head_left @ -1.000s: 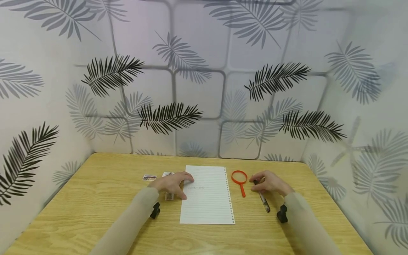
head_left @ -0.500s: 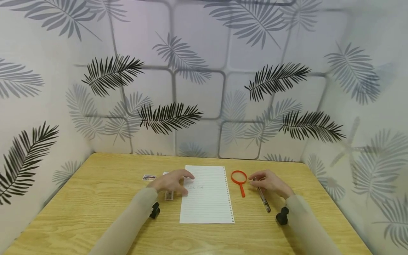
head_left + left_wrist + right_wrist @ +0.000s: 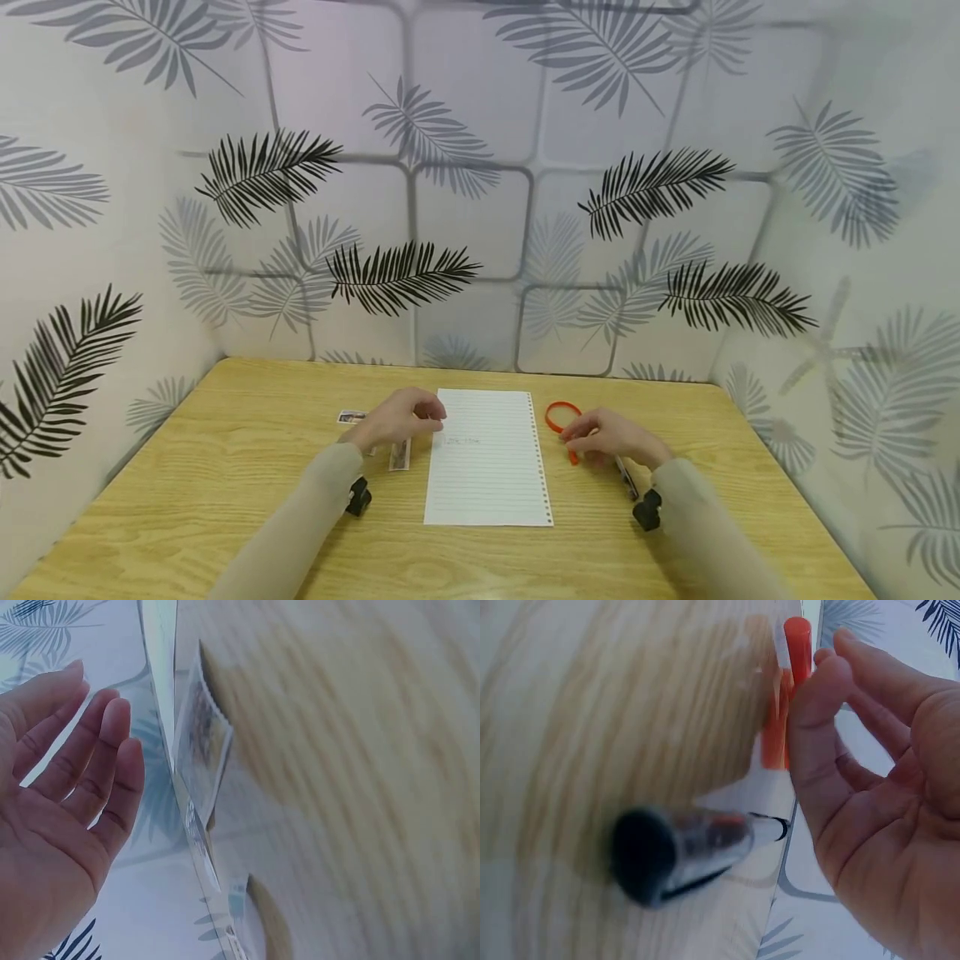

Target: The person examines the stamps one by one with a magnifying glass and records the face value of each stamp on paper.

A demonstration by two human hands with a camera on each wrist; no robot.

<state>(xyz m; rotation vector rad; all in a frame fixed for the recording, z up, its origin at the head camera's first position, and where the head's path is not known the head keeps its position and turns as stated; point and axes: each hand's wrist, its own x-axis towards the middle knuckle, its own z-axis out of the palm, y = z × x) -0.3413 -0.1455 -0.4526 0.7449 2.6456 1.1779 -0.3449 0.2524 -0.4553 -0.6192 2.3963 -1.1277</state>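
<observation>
My left hand (image 3: 401, 416) hovers by the left edge of the lined paper (image 3: 487, 492), fingers loosely bent and holding nothing. Stamps lie about it, one (image 3: 351, 417) beyond the wrist and another (image 3: 400, 456) nearer; in the left wrist view a stamp (image 3: 202, 742) shows a toothed edge. My right hand (image 3: 615, 437) is over the handle of the red magnifying glass (image 3: 562, 405) and partly covers it. In the right wrist view the red handle (image 3: 799, 646) stands beside the bent fingers, without a visible grip. Under that hand lies a pen (image 3: 627, 479), partly hidden.
Everything lies on a wooden table (image 3: 225, 467). Faint writing (image 3: 462, 441) marks the paper, whose right edge has punched holes. A leaf-patterned wall covering (image 3: 465, 208) rises behind the table and at both sides.
My right hand has left the pen on the table and moved left to the magnifying glass. My left hand has drawn back slightly left from the paper, its fingers now more bent.
</observation>
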